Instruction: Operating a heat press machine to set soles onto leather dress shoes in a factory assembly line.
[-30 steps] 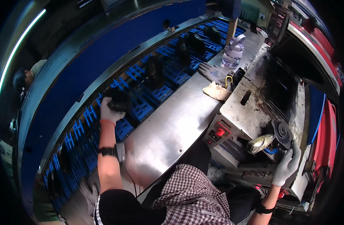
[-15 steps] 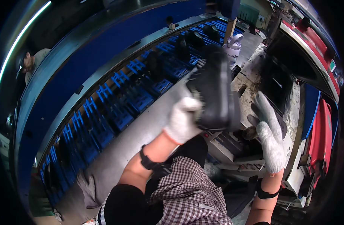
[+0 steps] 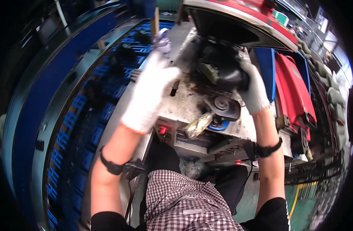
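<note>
A shiny black boot (image 3: 226, 71), as far as the blur lets me tell, lies under the raised lid of a machine, with a crumpled greenish patch on it. My right hand (image 3: 254, 86), in a white knit glove, grips the boot's right edge; its fingertips are partly hidden. My left hand (image 3: 147, 90), gloved alike and smeared by motion, hangs over the left side of the worktop, thumb apart from the fingers and nothing in it. Below the boot sits a round metal fitting (image 3: 222, 103) with a yellowish wrapped piece (image 3: 199, 125) beside it.
A stained pale worktop (image 3: 180, 102) spreads under my hands. The red-rimmed lid (image 3: 238, 13) rises at the back. A lilac bottle (image 3: 162, 41) stands beyond my left hand. Blue racks (image 3: 68, 127) run along the left; a red cover (image 3: 296, 86) stands at the right.
The view has swung to the right. The boot has left my left hand and now lies under the lid with my right hand on it. My left hand has opened.
</note>
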`<state>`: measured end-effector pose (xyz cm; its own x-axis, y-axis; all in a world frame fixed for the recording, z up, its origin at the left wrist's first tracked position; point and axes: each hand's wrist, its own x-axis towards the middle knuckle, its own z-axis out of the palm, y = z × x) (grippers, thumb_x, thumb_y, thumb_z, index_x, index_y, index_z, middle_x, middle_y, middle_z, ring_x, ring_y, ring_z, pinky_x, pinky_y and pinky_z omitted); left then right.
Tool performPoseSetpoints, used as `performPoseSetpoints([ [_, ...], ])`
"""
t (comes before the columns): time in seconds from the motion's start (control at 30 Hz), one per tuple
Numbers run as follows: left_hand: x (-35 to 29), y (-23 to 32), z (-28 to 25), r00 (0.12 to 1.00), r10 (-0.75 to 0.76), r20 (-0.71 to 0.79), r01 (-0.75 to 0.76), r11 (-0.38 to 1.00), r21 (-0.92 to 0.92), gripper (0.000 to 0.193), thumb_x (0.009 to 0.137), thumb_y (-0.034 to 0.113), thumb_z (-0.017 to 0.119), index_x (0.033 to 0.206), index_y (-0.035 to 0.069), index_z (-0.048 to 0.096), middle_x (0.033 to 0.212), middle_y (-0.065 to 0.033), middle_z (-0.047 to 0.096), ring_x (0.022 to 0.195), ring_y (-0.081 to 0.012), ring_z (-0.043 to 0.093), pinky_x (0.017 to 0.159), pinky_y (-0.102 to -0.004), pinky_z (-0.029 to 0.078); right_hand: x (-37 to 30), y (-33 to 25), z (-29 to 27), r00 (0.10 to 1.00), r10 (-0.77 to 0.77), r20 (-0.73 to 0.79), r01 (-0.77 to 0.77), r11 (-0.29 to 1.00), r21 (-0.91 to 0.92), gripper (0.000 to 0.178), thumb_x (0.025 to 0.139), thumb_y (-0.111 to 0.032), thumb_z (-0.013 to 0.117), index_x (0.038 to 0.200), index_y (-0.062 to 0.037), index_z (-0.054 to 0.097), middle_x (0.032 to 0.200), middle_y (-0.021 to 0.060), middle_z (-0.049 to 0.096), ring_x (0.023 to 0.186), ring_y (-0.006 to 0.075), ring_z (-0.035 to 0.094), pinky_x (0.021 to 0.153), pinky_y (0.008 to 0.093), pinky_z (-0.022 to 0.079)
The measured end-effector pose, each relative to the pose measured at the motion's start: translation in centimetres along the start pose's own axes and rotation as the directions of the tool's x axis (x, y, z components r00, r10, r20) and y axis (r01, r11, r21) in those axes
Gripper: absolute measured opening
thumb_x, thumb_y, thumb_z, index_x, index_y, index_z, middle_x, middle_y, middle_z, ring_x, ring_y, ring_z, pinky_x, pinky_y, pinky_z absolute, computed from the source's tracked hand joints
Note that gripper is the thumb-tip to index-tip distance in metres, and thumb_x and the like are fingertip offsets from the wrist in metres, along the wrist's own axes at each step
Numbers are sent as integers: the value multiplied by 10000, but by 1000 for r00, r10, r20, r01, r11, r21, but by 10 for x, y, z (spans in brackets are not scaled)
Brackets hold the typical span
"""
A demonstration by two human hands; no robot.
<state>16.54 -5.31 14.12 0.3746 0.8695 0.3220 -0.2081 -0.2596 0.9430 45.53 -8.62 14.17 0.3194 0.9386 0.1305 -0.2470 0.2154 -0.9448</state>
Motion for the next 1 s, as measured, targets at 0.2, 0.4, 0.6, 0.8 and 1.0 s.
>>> performPoseSetpoints([
  [0.2, 38, 51, 22, 946, 323, -34, -320, 945, 64, 840, 944, 152, 708, 1613, -65, 249, 1602, -251, 421, 1390, -282, 530, 1135, -379, 447, 105, 27, -49, 894, -435, 105, 315, 446, -838, 695, 844, -407, 747, 1393, 5, 635, 1325, 272, 642, 1178, 415, 653, 1015, 432, 522],
  [0.4, 91, 83, 73, 670, 723, 170, -609, 403, 683, 703, 951, 220, 724, 1546, -7, 425, 1517, -258, 503, 1399, -385, 519, 1177, -457, 419, 98, 45, -4, 984, -80, 157, 160, 30, -987, 727, 869, -555, 673, 1456, -130, 614, 1480, 297, 480, 1315, 502, 531, 1115, 515, 474],
  [0.6, 172, 132, 115, 544, 745, 387, -795, 309, 522, 447, 918, 283, 661, 1258, -4, 619, 1220, -291, 654, 1193, -456, 608, 1039, -523, 486, 100, 48, -3, 967, -116, 227, 218, -90, -972, 722, 884, -561, 656, 1439, -102, 612, 1430, 308, 510, 1259, 524, 559, 1073, 544, 485],
  [0.8, 271, 115, 235, 776, 584, 239, -380, 130, 916, 349, 897, 326, 625, 953, 25, 794, 1030, -198, 764, 1038, -385, 705, 1020, -506, 495, 89, 58, -47, 939, -54, 339, 343, 150, -927, 718, 895, -481, 677, 1527, -179, 516, 1509, 330, 451, 1332, 538, 510, 1137, 524, 440],
  [1.0, 194, 94, 156, 757, 545, 360, -465, 62, 883, 622, 914, 676, 538, 1031, 139, 828, 1013, -157, 790, 983, -337, 754, 963, -474, 494, -9, 3, -33, 918, -176, 354, 391, 266, -881, 632, 952, -313, 688, 1492, -18, 544, 1467, 263, 542, 1336, 404, 541, 1155, 413, 406],
])
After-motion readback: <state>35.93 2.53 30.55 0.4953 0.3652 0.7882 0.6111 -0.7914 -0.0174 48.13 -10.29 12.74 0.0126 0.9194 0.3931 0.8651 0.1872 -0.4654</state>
